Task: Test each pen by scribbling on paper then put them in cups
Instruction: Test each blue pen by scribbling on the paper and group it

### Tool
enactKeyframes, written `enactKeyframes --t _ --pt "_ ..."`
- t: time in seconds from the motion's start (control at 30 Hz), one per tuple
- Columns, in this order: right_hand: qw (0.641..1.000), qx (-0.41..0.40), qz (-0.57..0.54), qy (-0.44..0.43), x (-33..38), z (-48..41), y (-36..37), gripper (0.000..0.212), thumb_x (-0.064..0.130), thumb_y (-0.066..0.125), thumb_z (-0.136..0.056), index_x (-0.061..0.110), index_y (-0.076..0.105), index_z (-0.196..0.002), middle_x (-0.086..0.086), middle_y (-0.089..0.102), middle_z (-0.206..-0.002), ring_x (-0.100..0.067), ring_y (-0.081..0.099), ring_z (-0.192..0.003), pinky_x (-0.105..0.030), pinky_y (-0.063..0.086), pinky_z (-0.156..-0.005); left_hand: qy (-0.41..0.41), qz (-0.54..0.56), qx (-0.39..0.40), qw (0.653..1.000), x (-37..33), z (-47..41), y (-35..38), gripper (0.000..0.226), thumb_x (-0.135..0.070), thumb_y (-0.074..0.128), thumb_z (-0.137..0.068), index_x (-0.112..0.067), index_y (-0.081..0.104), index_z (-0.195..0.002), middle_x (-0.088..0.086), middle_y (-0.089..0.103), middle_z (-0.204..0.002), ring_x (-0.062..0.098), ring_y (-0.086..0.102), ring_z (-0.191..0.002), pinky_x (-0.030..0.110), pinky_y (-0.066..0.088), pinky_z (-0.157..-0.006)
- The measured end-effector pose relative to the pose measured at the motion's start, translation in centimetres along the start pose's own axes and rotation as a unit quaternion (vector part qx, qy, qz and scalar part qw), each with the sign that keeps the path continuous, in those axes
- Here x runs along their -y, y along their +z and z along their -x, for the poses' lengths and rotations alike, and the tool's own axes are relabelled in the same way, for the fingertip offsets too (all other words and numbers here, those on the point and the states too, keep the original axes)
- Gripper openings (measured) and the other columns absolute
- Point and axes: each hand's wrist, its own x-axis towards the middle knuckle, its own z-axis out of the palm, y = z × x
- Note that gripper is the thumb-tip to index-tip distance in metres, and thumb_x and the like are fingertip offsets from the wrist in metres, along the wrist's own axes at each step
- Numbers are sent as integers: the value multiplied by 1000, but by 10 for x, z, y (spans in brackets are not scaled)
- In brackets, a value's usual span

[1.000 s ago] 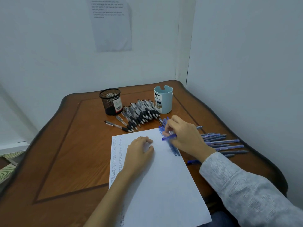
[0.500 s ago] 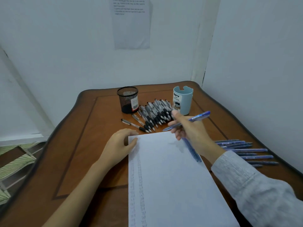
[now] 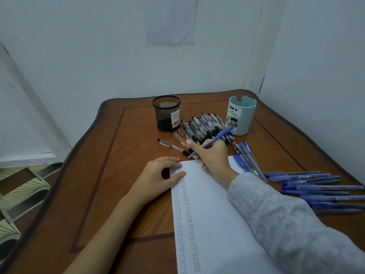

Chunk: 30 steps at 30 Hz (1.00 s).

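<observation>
1. A white sheet of paper lies at the near edge of a brown wooden table. 2 columns of scribbles run down its left side, and a grey sleeve crosses its right side.
2. The left hand rests on the paper's far left corner, with relaxed fingers and thumb pressing the sheet flat and gripping nothing.
3. The right hand, at the sheet's far edge, is curled round a blue pen. The pen slants up toward the far right, and its tip sits just at that edge. Whether the tip touches cannot be told.
4. A row of blue pens lies along the table's right edge, well apart from both cups. A smaller bunch of blue pens overlaps the paper's far right corner.
5. Farther back, a heap of black-grip pens lies between the 2 cups, and a stray black-grip pen lies to its left.
6. A black mesh cup stands upright on the far left, and a light blue cup marked "DIY" stands upright on the far right.
7. A printed sheet hangs on the wall behind.
</observation>
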Motion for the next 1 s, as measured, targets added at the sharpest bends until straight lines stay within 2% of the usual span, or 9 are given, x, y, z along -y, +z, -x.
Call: enactKeyframes --t 0.07,0.17,0.23,0.3,0.37,0.47,0.67,0.83,1.0 --pt "998 -21 32 -43 -1 -2 6 36 38 76 -79 9 55 -71 -8 62 -58 -10 47 -35 -19 37 -35 -1 4 -5 1000 0 0 0 35 -38 69 -84 -19 70 -113 -8 63 -123 -1 53 -114 21 42 -100" --pt "992 -33 50 -112 -9 -6 9 33 14 66 -88 13 48 -61 -8 55 -57 -16 56 -46 -24 42 -42 -1 16 -14 1000 1 0 -1 34 -37 71 -82 -19 72 -111 -8 65 -121 -2 55 -112 20 43 -100" --pt "989 -34 62 -128 -14 -8 7 34 4 62 -88 14 47 -59 -4 52 -56 -18 59 -52 -26 50 -49 -3 19 -17 1000 1 0 0 35 -38 71 -81 -19 72 -110 -9 65 -120 -3 54 -111 19 43 -98" --pt "988 -19 62 -140 -16 -9 7 32 0 62 -85 10 48 -58 -3 50 -53 -17 59 -48 -29 53 -52 -8 20 -23 1000 1 0 0 35 -38 72 -80 -19 72 -109 -9 65 -119 -4 54 -109 19 44 -97" --pt "987 -5 62 -151 -18 -9 9 26 -2 63 -83 -1 49 -61 -6 50 -51 -16 59 -44 -28 51 -49 -11 24 -30 999 1 0 0 35 -40 73 -78 -18 74 -106 -8 66 -117 -3 57 -108 21 46 -95" --pt "984 15 64 -167 -19 -10 9 25 -2 62 -85 -12 49 -66 -11 49 -51 -14 58 -40 -18 43 -41 -8 22 -35 999 2 0 -1 36 -42 73 -76 -17 75 -102 -7 69 -113 0 60 -106 25 49 -93" --pt "986 24 45 -158 -20 -12 11 24 0 63 -86 -11 51 -68 -14 52 -52 -13 57 -39 -16 38 -37 -15 35 -33 999 0 -1 -2 47 -52 66 -72 -15 76 -99 -5 71 -109 0 61 -103 22 50 -91" --pt "985 28 40 -164 -20 -11 12 24 -2 63 -85 -14 50 -68 -21 55 -53 -11 55 -35 -18 37 -35 -13 31 -41 999 0 -1 -2 33 -39 76 -75 -15 76 -98 -3 71 -108 2 62 -104 24 50 -91" --pt "986 28 36 -163 -21 -13 12 24 -7 61 -83 -8 47 -62 -14 47 -51 -14 56 -36 -18 39 -36 -11 26 -42 999 0 -1 -1 32 -37 77 -76 -15 77 -98 -3 71 -109 1 61 -103 21 49 -92"
